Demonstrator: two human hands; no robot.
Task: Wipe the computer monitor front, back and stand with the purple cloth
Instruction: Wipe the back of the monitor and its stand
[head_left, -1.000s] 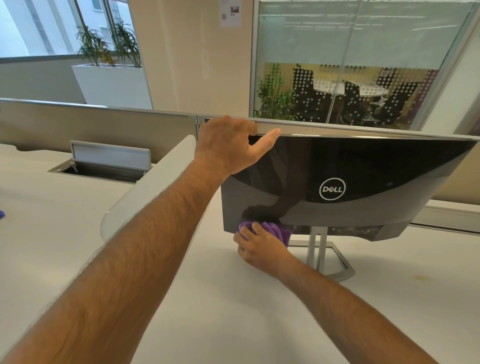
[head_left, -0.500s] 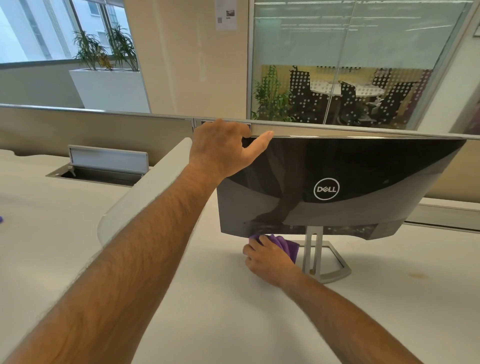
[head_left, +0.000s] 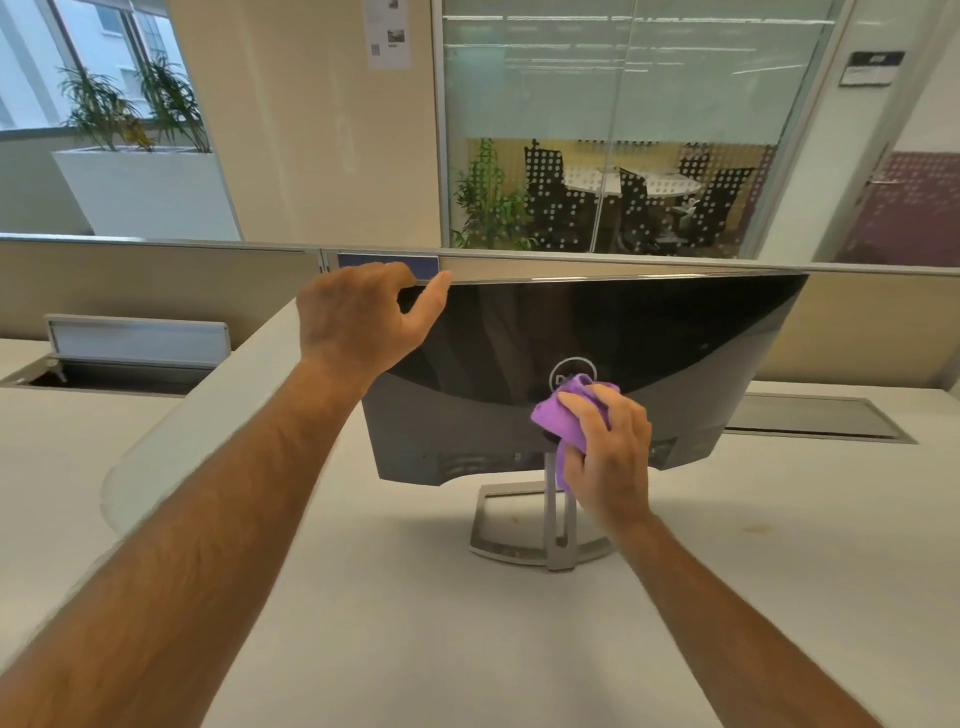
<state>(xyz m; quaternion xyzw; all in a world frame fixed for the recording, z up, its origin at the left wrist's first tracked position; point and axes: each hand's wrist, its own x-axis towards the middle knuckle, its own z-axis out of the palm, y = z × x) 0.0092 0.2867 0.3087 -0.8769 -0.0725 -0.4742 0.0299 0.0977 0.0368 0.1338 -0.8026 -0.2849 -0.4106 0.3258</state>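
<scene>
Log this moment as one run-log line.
left hand grips monitor top edge | right hand presses purple cloth on monitor back | stand unwiped

White desk (head_left: 467, 649) before beige partition (head_left: 156, 280); glass-walled meeting room (head_left: 623, 197), planter (head_left: 140, 187) by window (head_left: 31, 67).

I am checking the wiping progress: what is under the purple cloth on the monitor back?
The purple cloth, gripped by the right hand, lies on the monitor back, covering part of the round logo and the top of the stand neck. The joint itself is hidden.
</scene>
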